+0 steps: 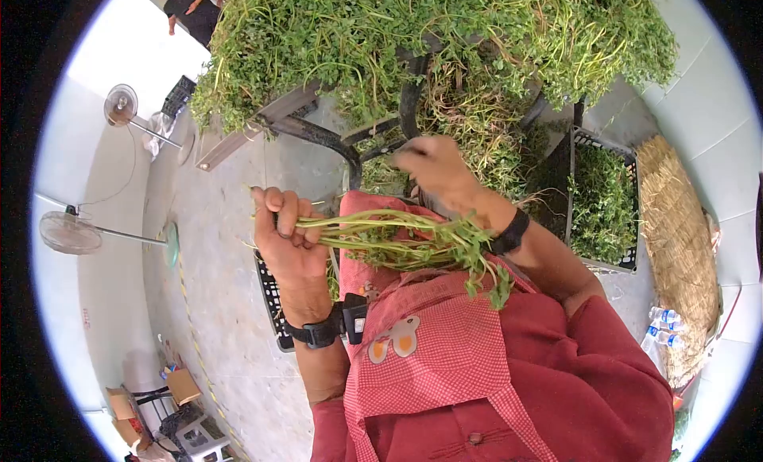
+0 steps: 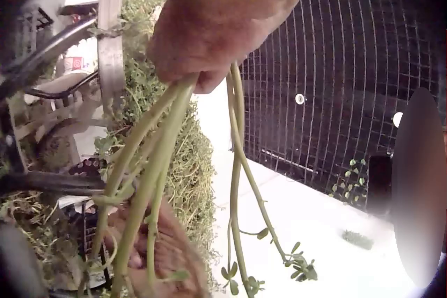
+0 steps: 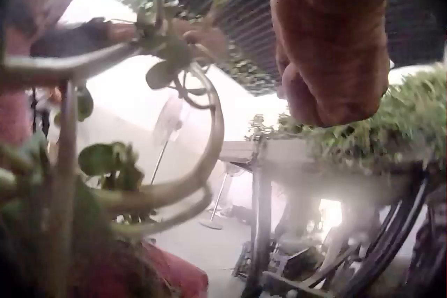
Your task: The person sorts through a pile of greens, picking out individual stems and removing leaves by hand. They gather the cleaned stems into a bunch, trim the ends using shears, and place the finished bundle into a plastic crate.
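My left hand (image 1: 288,238) grips a bunch of purslane (image 1: 397,227) by the stem ends, fingers curled round them. Its leafy tips (image 1: 485,263) reach right, across the front of the red checked apron (image 1: 437,343). The left wrist view shows thick green stems (image 2: 150,179) coming out below that hand. Beyond the bunch, my right hand (image 1: 435,172) is raised near the table's front edge, its fingers blurred. The right wrist view shows this hand (image 3: 332,60) with bent fingers, apart from the nearby stems (image 3: 209,123); I cannot tell whether it pinches anything.
A large heap of greens (image 1: 445,33) covers the table ahead, with metal legs (image 1: 409,104) below. More plants (image 1: 477,128) lie underneath. A black crate (image 1: 636,215) of greens stands right, beside a rolled straw mat (image 1: 675,255). Standing fans (image 1: 71,231) and a distant person (image 1: 195,9) are left.
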Demonstrator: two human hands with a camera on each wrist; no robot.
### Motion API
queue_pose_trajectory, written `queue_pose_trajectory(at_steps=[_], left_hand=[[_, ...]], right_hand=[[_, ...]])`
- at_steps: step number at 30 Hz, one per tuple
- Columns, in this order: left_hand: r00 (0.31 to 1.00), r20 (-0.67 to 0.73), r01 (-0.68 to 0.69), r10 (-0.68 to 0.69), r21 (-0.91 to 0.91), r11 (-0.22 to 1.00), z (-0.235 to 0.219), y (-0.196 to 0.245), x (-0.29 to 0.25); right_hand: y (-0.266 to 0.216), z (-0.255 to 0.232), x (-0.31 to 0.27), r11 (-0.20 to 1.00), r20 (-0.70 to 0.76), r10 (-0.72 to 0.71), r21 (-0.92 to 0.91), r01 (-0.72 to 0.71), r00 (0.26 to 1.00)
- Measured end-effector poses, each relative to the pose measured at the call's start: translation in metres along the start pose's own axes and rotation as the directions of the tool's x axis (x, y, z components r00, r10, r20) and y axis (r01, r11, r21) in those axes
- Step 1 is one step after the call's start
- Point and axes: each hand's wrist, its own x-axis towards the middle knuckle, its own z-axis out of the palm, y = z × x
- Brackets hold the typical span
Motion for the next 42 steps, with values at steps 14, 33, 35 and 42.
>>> queue_pose_trajectory(at_steps=[14,33,35,42], left_hand=[[0.994,0.042,-0.098,0.102,-0.086,0.991,-0.015,0.012,0.001],[0.991,-0.062,-0.113,0.117,0.063,0.992,-0.016,-0.002,0.000],[0.991,-0.068,-0.109,0.114,0.065,0.992,-0.016,-0.003,0.001],[0.985,-0.169,-0.026,0.037,0.062,0.998,-0.012,-0.014,-0.001]], right_hand=[[0.033,-0.031,-0.031,0.978,0.489,-0.129,-0.082,0.193,0.863],[-0.010,0.005,-0.065,0.813,0.387,-0.421,-0.241,0.531,0.820],[0.000,0.009,-0.063,0.859,0.386,-0.359,-0.220,0.463,0.850],[0.040,0.024,-0.050,0.838,0.025,-0.265,-0.488,0.243,0.964]])
